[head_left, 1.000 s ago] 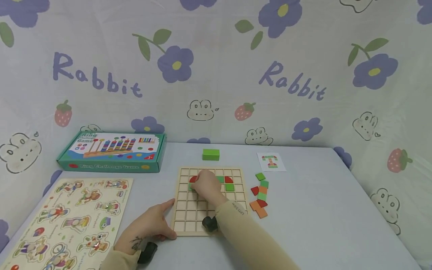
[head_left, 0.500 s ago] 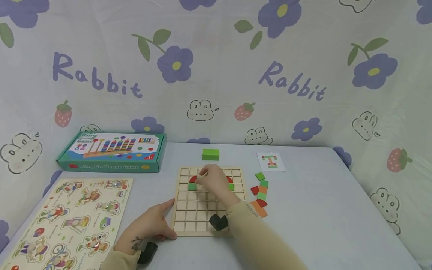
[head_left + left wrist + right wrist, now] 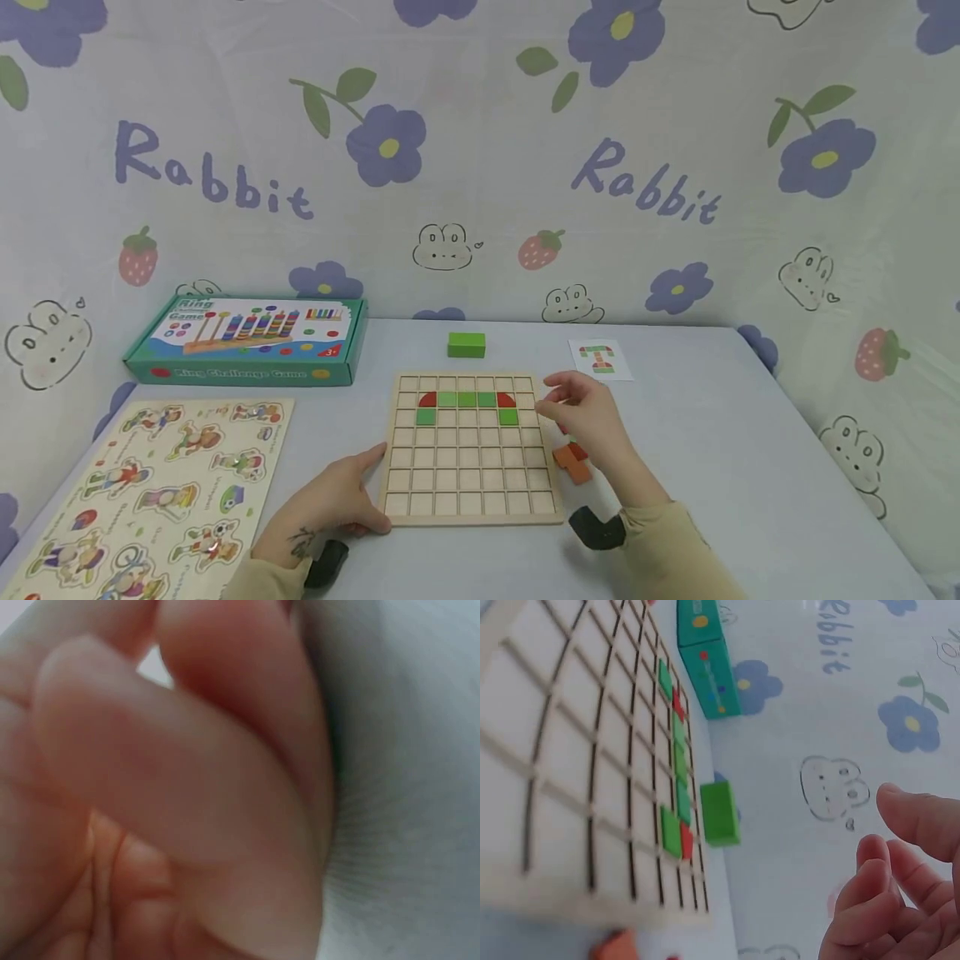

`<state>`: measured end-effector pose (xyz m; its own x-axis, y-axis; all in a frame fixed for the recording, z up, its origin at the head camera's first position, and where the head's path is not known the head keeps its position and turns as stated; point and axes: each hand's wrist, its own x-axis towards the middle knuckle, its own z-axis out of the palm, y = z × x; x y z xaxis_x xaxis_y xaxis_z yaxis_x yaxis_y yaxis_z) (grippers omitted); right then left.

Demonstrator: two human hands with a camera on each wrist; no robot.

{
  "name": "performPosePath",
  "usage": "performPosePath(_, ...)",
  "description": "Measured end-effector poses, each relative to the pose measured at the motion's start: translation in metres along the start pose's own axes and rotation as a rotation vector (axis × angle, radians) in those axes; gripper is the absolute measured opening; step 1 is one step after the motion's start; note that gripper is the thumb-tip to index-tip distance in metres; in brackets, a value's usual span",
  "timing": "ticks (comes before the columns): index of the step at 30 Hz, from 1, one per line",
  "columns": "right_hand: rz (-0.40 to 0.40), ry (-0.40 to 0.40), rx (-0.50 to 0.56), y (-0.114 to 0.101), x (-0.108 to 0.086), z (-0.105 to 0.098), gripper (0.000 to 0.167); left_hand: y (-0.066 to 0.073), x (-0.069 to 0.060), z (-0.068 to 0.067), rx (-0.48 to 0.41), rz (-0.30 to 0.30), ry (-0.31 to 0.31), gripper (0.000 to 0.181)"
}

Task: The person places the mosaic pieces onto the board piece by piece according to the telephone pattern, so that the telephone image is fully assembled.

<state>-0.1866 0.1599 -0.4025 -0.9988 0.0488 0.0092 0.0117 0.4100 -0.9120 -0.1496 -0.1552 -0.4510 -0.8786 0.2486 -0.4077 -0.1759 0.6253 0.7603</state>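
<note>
Grid board (image 3: pixel 471 479), pale wood, one, lying flat at the middle of the table (image 3: pixel 750 467); your left hand (image 3: pixel 330 502), spread, touches its left edge and near-left corner, the same as half a second ago; your right hand (image 3: pixel 588 421), fingers loosely curled, thumb apart from them, holding nothing, now hovers at the board's right edge, where earlier it was over the set tiles; row of tiles, now uncovered, second from the board's far edge, reading from left: red tile (image 3: pixel 427 400), three green tiles (image 3: pixel 467 399), second red tile (image 3: pixel 506 400); one green square under each end of that row; loose tiles (image 3: pixel 573 464), orange and red ones visible, beside the board's right edge, others hidden behind your right hand; green block (image 3: pixel 467 345), between the board and the table's far edge; pattern card (image 3: pixel 601 359), toward the table's far-right corner; teal box (image 3: pixel 243 342), at the far-left corner, front lettered "Ring Challenge Game", lid marked "3+"; picture board (image 3: pixel 153 500), along the table's left edge, its small captions too blurred to read; backdrop (image 3: pixel 480 142), lettered "Rabbit" twice.
</note>
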Motion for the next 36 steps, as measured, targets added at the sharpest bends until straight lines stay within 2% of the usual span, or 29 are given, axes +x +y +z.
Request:
performPosePath(5, 0.088, 0.010, -0.030, 0.020, -0.019, -0.022, 0.032, -0.001, 0.000, -0.001, 0.004, 0.006, -0.008, 0.108)
performPosePath(9, 0.146, -0.001, -0.110, 0.034, -0.029, -0.031, 0.034, -0.001, 0.001, -0.002, 0.011, 0.003, -0.015, 0.108)
performPosePath(20, 0.274, -0.068, -0.376, 0.054, -0.036, -0.028, 0.027, -0.002, 0.003, -0.001, -0.002, -0.003, -0.019, 0.109)
performPosePath(29, 0.300, -0.092, -0.542, 0.055, -0.035, -0.020, 0.026, -0.005, 0.005, 0.000, 0.012, -0.003, -0.012, 0.109)
performPosePath(36, 0.271, -0.088, -0.559, 0.054, -0.035, -0.019, 0.023, -0.004, 0.004, 0.000, 0.004, -0.007, -0.014, 0.109)
